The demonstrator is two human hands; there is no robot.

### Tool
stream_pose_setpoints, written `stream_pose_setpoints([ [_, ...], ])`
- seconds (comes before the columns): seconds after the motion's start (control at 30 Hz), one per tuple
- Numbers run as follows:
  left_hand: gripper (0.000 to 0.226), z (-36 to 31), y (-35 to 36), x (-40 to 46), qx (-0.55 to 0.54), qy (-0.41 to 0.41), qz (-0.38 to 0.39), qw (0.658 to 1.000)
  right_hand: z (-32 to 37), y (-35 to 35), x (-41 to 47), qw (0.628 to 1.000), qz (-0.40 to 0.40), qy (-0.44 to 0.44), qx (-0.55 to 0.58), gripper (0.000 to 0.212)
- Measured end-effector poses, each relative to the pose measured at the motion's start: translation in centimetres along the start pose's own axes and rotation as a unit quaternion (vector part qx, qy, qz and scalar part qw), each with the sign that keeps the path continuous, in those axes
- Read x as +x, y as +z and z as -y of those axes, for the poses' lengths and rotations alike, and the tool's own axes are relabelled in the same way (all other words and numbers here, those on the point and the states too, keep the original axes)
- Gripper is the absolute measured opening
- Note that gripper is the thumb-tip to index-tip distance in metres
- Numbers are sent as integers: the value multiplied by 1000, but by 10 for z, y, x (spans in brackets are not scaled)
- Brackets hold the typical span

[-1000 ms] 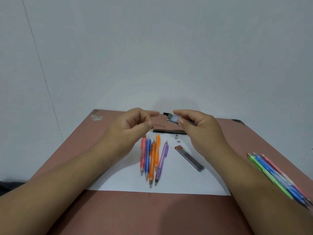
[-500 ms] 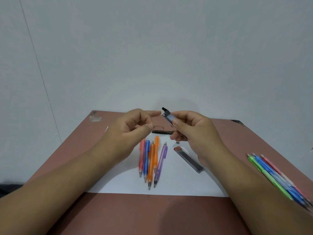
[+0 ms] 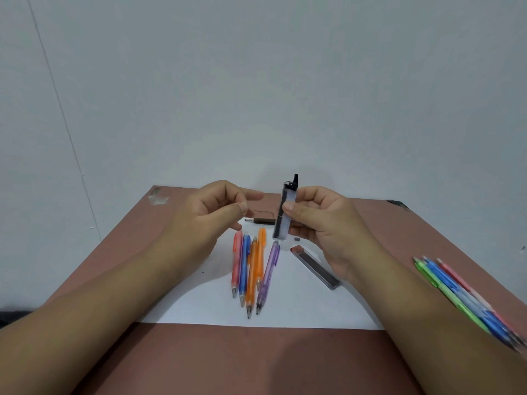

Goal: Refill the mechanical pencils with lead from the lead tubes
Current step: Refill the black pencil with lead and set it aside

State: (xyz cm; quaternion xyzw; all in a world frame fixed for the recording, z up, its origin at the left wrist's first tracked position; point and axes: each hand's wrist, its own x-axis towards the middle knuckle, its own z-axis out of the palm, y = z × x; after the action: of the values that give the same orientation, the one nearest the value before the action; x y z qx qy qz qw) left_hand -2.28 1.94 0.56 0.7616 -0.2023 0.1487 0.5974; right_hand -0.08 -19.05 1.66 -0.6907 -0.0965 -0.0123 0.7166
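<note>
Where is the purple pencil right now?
In the head view, the purple pencil lies on the white paper, rightmost of the row, beside the orange pencils, left of the lead tube lying there.

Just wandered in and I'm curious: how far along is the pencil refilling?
Done: cannot tell; no pencil looks refilled. In hand: the right hand holds a lead tube upright, its black cap flipped open; the left hand holds nothing visible. Left: five pencils lying on the paper.
</note>
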Motion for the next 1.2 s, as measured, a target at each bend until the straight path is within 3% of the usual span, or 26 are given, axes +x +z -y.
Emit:
stream_pose_setpoints([
  [0.37, 19, 1, -2, 4, -24, -56, -46, 997, 3, 0, -3, 999, -4, 4, -40, 21],
  [0.63, 20, 1, -2, 4, -35, -65, -58, 996, 3, 0, -2, 995, -4, -42, -94, 43],
  [1.0, 19, 4, -2, 6, -42, -85, -68, 993, 10, -7, -6, 997, -11, -15, -79, 36],
  [1.2, 16, 10, -3, 8, -8, -89, -83, 993, 15, -14, -7, 974, 68, 45, -213, 29],
])
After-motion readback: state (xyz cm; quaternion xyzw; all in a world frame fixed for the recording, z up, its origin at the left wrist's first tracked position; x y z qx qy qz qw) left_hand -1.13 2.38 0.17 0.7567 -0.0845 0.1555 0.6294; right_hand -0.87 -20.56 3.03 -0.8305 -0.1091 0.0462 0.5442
